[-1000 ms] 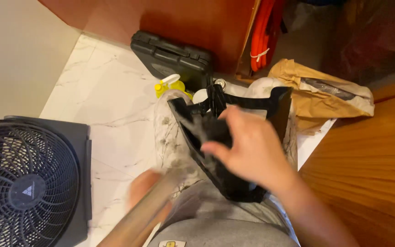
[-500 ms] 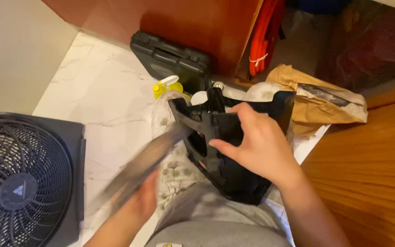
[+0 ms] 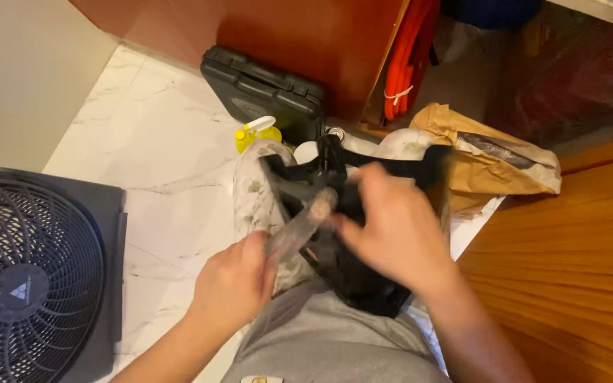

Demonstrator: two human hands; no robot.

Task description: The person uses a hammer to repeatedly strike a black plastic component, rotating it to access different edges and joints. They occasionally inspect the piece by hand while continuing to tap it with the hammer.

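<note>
Left hand (image 3: 232, 284) is clenched on a clear tube (image 3: 299, 228), its tip at the black bag (image 3: 352, 276) on the lap; right hand (image 3: 395, 227) grips the bag's mouth; best kept wide

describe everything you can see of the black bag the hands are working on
The black bag looks like soft, limp fabric, its mouth open and facing up, with strap-like handles at the rim. It rests against the person's grey-clad lap, over a pale speckled plastic bag. The right hand grips its upper edge; the left hand pokes a blurred, translucent tube-like object toward the opening.
</note>
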